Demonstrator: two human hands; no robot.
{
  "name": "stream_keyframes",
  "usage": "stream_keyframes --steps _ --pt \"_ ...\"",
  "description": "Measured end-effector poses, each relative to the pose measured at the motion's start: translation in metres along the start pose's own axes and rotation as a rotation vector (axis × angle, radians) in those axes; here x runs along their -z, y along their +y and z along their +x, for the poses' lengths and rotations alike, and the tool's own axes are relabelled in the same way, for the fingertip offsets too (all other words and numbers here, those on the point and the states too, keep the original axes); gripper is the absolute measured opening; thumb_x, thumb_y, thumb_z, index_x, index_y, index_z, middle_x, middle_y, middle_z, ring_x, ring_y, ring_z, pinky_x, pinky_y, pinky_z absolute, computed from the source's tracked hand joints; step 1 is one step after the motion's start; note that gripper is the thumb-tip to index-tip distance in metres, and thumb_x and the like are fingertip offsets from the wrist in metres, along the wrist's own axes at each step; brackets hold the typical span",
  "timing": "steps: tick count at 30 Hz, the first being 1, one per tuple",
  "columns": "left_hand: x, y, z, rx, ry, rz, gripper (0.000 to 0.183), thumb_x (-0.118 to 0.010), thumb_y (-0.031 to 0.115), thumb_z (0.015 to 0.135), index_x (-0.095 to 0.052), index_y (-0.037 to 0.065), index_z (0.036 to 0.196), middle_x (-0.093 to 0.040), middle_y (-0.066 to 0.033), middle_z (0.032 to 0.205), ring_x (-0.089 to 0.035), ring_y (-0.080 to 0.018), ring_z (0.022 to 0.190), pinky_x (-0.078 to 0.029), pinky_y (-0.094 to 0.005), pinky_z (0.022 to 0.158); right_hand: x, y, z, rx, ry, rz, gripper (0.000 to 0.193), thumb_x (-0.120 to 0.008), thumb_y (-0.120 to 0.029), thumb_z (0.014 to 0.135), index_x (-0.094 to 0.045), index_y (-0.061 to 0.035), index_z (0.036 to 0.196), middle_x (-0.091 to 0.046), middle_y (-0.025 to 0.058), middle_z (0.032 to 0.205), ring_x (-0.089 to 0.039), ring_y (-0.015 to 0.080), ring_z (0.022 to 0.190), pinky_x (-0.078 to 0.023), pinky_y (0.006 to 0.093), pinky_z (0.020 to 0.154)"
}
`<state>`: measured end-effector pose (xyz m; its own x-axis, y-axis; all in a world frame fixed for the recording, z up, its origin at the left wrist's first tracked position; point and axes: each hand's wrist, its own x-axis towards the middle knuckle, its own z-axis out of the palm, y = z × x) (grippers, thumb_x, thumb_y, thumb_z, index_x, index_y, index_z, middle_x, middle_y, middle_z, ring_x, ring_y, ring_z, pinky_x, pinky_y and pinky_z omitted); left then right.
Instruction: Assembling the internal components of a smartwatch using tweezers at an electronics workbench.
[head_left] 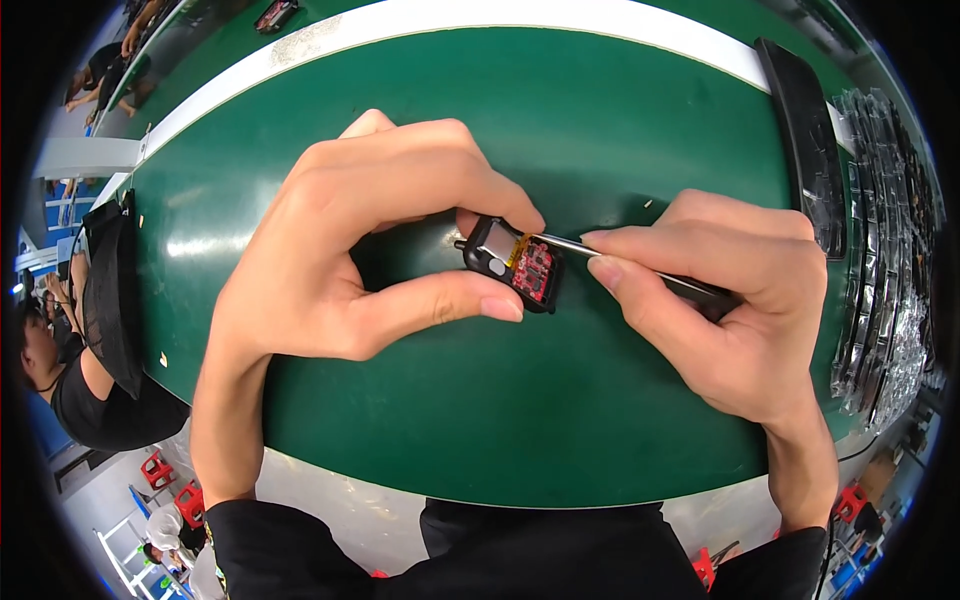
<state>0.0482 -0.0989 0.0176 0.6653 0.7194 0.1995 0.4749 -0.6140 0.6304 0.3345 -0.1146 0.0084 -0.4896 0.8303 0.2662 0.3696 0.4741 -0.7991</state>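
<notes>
My left hand grips a small black electronic device between thumb and fingers, above the green table mat. The device's casing lies open, baring a red circuit board, a silver battery-like block and a strip of yellow tape beside it. In my right hand is a pair of metal tweezers or a similar slim tool, pinched between thumb and forefinger. Its tip meets the device near the yellow tape, by my left forefinger. Whether the tip grips anything is too small to tell.
Stacked clear plastic trays with dark parts line the right side, next to a long black tray. A white ledge borders the far edge, with a small device beyond it. A person in black sits at left.
</notes>
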Motion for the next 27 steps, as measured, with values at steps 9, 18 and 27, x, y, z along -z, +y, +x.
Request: stream_keyframes --steps 9,18,27 --pt "0.0013 0.0033 0.0022 0.007 -0.011 -0.006 0.053 -0.098 0.039 0.070 -0.085 0.005 0.108 -0.077 -0.0037 0.093 -0.058 -0.0149 0.075 -0.033 -0.0315 0.070 -0.0005 0.0020 -0.0004 0.075 0.013 -0.028 0.020 -0.083 0.007 0.080 -0.087 0.0005 0.098 -0.069 0.0066 0.065 -0.059 0.0113 0.053 -0.039 0.0265 0.050" --pt "0.0003 0.0035 0.0002 0.024 -0.019 -0.010 0.053 -0.098 0.038 0.072 -0.085 0.005 0.112 -0.077 -0.0032 0.095 -0.058 -0.0144 0.077 -0.032 -0.0320 0.070 0.0000 -0.0011 -0.0028 0.035 0.037 -0.018 0.020 -0.082 0.006 0.080 -0.087 -0.0002 0.098 -0.068 0.0065 0.065 -0.057 0.0127 0.053 -0.037 0.0285 0.050" --pt "0.0015 0.0055 0.0021 0.019 -0.029 -0.007 0.053 -0.100 0.033 0.071 -0.083 0.007 0.114 -0.073 -0.0018 0.091 -0.053 -0.0149 0.074 -0.035 -0.0314 0.073 0.0014 0.0047 -0.0015 0.120 0.034 -0.007 0.017 -0.082 0.006 0.082 -0.087 0.0000 0.097 -0.066 0.0057 0.063 -0.055 0.0102 0.053 -0.037 0.0276 0.050"
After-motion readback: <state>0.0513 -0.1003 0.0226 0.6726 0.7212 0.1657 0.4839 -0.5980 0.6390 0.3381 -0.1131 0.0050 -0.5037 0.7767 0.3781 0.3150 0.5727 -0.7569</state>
